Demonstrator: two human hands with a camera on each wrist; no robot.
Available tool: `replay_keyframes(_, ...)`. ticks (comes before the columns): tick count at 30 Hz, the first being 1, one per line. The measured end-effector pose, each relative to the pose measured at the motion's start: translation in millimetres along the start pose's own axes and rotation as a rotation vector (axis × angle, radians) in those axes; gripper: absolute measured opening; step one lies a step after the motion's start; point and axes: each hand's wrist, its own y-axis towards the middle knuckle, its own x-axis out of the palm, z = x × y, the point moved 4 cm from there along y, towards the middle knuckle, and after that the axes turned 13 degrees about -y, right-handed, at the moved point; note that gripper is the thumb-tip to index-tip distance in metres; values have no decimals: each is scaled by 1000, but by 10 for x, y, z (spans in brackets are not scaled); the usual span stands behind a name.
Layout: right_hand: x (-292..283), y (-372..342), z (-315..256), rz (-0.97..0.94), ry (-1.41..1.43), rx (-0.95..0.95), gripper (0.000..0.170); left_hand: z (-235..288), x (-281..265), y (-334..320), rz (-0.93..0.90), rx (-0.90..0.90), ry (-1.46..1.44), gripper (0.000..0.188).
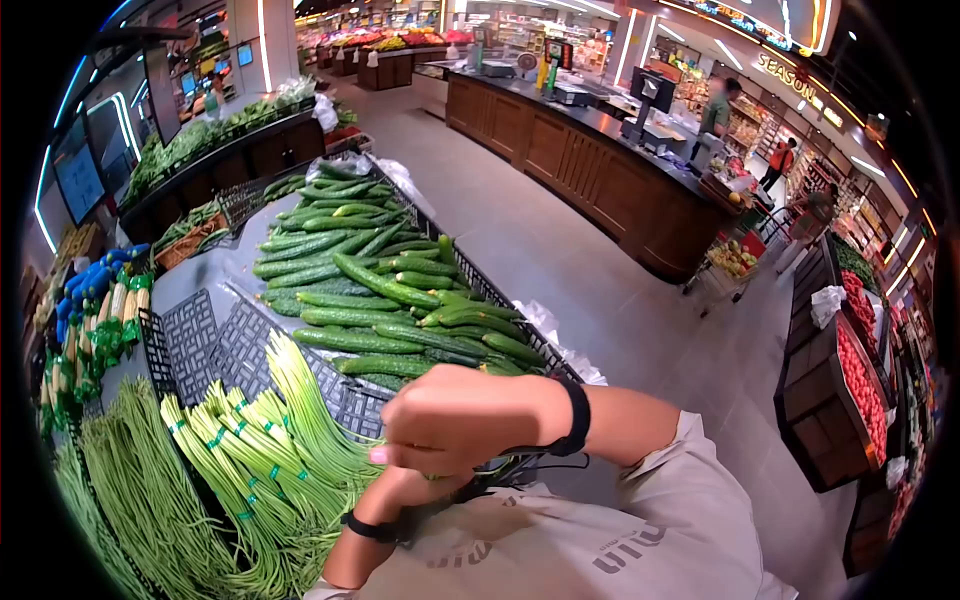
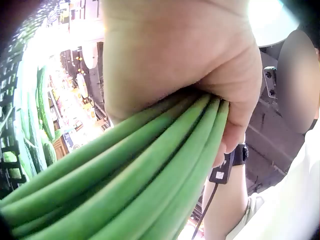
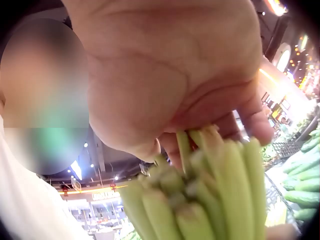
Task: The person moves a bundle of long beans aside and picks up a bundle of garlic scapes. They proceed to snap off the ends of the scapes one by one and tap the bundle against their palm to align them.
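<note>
In the head view my right hand (image 1: pixel 475 415) crosses over my left hand (image 1: pixel 425 487), hiding part of it. My left hand (image 2: pixel 182 55) grips a bunch of long green garlic scapes (image 2: pixel 135 165), its fingers wrapped round the stems. Right at the pale cut ends of the garlic scapes (image 3: pixel 200 200), my right hand (image 3: pixel 165 70) has its fingers curled about the tips. More garlic scapes (image 1: pixel 245 455), bundled with green tape, lie beside the hands on the left. A pile of cucumbers (image 1: pixel 370 270) sits just beyond them.
Loose long beans (image 1: pixel 145 480) fill the near left of the display. Black plastic crate panels (image 1: pixel 235 335) lie between the cucumbers and garlic scapes. A wooden counter (image 1: pixel 560 150) stands across the aisle, with a shopping cart (image 1: pixel 725 265) near its end. Red produce (image 1: pixel 858 385) fills a right-hand stand.
</note>
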Motion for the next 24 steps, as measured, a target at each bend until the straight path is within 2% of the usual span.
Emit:
replay_keyframes(3, 178, -4, 87, 17, 20, -48, 49, 111, 18, 38, 0, -46, -6, 47)
replay_keyframes(4, 161, 3, 73, 110, -22, -108, 49, 134, 47, 48, -39, -148, -132, 49)
replay_keyframes(5, 134, 4, 66, 203, -68, -170, 49, 223, 85, 68, -52, -141, -130, 49)
replay_keyframes(7, 161, 25, 94, 139, -61, -151, 51, 388, 96, 115, 99, -65, -120, 28)
replay_keyframes(9, 210, 37, 82, -83, 19, -87, 54, 374, 89, 118, 87, -39, -80, 30)
replay_keyframes(11, 142, 50, 16, -139, 35, -60, 59, 365, 100, 107, 79, -16, -42, 32)
replay_keyframes(13, 197, 72, 18, -305, 67, 22, 64, 348, 123, 97, 78, -73, -45, 34)
replay_keyframes(14, 188, 94, 7, -298, 65, 35, 64, 357, 133, 88, 64, -71, -45, 34)
replay_keyframes(16, 231, 102, 15, -439, 79, 97, 70, 369, 146, 82, 46, -76, -95, 35)
replay_keyframes(20, 266, 136, 34, -457, 71, 66, 72, 399, 128, 92, 16, -71, -89, 35)
replay_keyframes(22, 279, 160, 36, -468, 57, 16, 70, 433, 124, 106, 31, -125, -81, 34)
replay_keyframes(23, 268, 179, 38, -465, 56, 22, 70, 326, 115, 85, 25, -123, -80, 34)
replay_keyframes(24, 265, 194, 25, -504, 19, 3, 68, 149, 96, 35, 8, -68, 45, 35)
